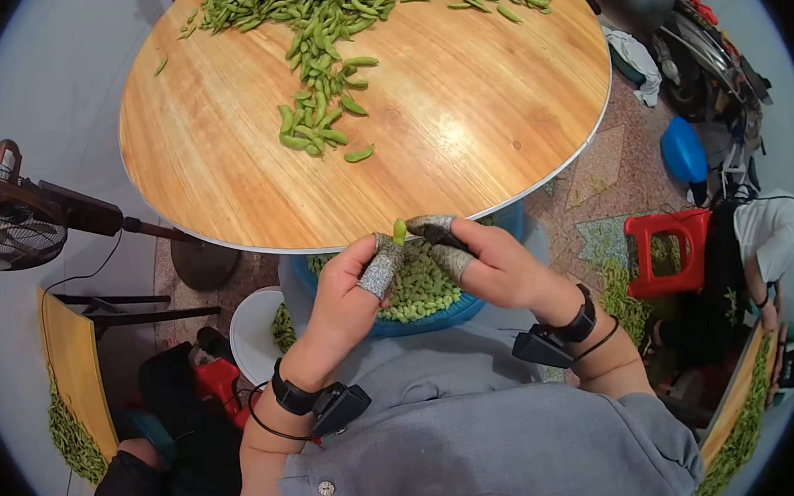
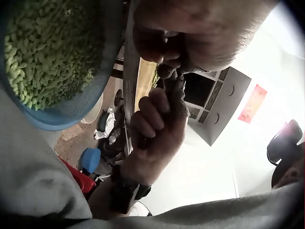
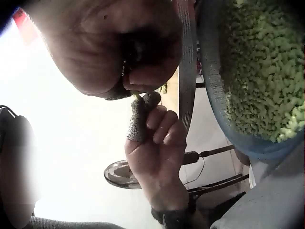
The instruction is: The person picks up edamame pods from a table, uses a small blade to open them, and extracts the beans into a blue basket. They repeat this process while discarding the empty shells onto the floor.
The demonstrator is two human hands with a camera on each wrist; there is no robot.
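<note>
My left hand [image 1: 344, 289] pinches a green soybean pod [image 1: 400, 229] between thumb and finger, with the pod's tip sticking up. Close beside it is my right hand [image 1: 508, 267], its fingers curled and a fingertip right by the pod; whether it grips the pod, I cannot tell. Grey speckled covers wrap the thumbs and some fingers of both hands. Below them, a blue tub [image 2: 61, 118] holds a heap of shelled green beans [image 1: 418, 284]. In the right wrist view, a bit of green shows at the left fingertips, partly hidden by the right hand.
A round wooden table [image 1: 222, 159] stands ahead, its near edge at my hands. Across its far side spreads a pile of pods [image 1: 317, 58]. A white bucket [image 1: 252, 325] and a fan [image 1: 17, 217] stand left. Rightward are a red stool [image 1: 644, 252] and another person [image 1: 774, 237].
</note>
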